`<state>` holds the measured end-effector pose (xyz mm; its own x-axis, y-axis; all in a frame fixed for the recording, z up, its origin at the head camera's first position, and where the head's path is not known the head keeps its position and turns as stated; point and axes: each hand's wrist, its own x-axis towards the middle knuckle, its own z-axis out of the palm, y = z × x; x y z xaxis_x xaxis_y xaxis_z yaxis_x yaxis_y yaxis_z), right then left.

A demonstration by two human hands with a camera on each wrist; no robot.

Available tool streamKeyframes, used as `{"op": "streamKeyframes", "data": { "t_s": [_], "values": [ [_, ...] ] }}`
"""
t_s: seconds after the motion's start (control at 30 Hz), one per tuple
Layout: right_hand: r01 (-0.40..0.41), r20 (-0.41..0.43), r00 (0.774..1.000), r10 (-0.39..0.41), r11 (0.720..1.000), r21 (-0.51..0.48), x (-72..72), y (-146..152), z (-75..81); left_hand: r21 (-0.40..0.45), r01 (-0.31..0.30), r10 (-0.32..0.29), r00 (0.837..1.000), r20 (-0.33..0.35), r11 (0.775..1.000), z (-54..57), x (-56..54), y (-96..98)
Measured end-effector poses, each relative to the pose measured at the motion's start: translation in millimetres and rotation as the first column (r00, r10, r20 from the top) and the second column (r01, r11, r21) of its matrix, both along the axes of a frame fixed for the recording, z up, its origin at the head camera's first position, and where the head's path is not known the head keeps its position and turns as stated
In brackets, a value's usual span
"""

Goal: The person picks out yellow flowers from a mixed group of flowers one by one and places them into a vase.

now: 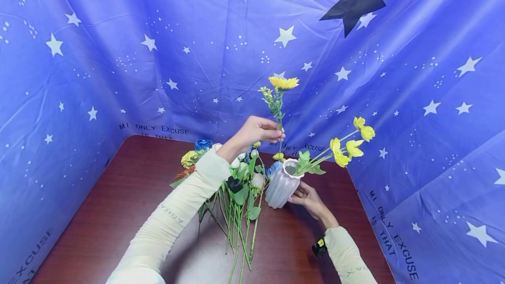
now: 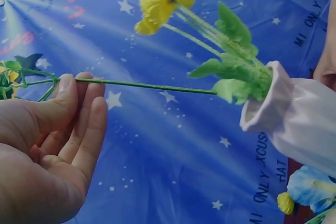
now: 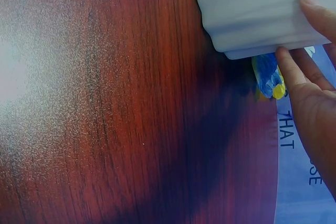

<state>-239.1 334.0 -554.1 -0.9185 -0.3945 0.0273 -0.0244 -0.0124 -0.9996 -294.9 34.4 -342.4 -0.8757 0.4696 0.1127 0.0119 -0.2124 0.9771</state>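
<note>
My left hand [image 1: 258, 131] pinches the green stem [image 2: 152, 86] of a yellow sunflower [image 1: 284, 83] between thumb and fingers. Small yellow-green sprigs grow below the bloom. The stem's lower end reaches the mouth of a pale ribbed vase [image 1: 282, 185]; leaves there keep me from telling whether it is inside. Yellow flowers [image 1: 340, 152] with green leaves stand in the vase and lean right. My right hand [image 1: 309, 200] grips the vase from its right side, thumb and fingers around the body. The vase is tilted, and in the right wrist view its base appears off the tabletop.
On the brown table [image 1: 130, 196], left of the vase, lies a pile of loose flowers, with white roses [image 1: 257, 181], a blue bloom [image 1: 203, 144] and long green stems [image 1: 236, 227] pointing towards me. A blue cloth [image 1: 221, 56] with stars hangs around the table's back and sides.
</note>
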Motion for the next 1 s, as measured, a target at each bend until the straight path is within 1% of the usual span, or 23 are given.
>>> {"op": "streamKeyframes", "data": {
  "t_s": [0.23, 0.4, 0.6, 0.7, 0.8, 0.9, 1.0],
  "values": [
    [0.001, 0.008, 1.0, -0.001, 1.0, 0.006, 0.3, 0, 1.1, -0.005, -0.017, 0.017, 1.0, 0.002, 1.0, -1.4, 3.7, 15.8],
    [-0.004, 0.003, 1.0, 0.004, 1.0, 0.002, 0.0, 0, 1.1, -0.014, -0.032, 0.031, 0.999, -0.027, 0.999, -4.2, 5.2, 25.6],
    [-0.012, -0.011, 1.0, 0.012, 1.0, -0.002, 0.0, 0, 0.2, -0.019, -0.065, 0.064, 0.996, -0.065, 0.998, -7.9, 5.3, 39.1],
    [-0.009, -0.01, 1.0, 0.009, 1.0, 0.001, 0.4, 0, 0.1, -0.035, -0.092, 0.088, 0.991, -0.098, 0.995, -11.4, 4.9, 46.4],
    [-0.008, -0.01, 1.0, 0.008, 1.0, 0.009, 0.4, 0, 0.5, -0.07, -0.125, 0.114, 0.983, -0.144, 0.99, -14.8, 4.9, 51.6],
    [-0.002, -0.007, 1.0, 0.002, 1.0, 0.015, 0.1, -1, 1.0, -0.134, -0.154, 0.126, 0.972, -0.197, 0.979, -18.3, 5.8, 54.3],
    [0.0, -0.008, 1.0, 0.0, 1.0, 0.021, -0.2, -1, 1.5, -0.2, -0.18, 0.129, 0.96, -0.247, 0.963, -21.6, 6.9, 55.7]
  ]
}}
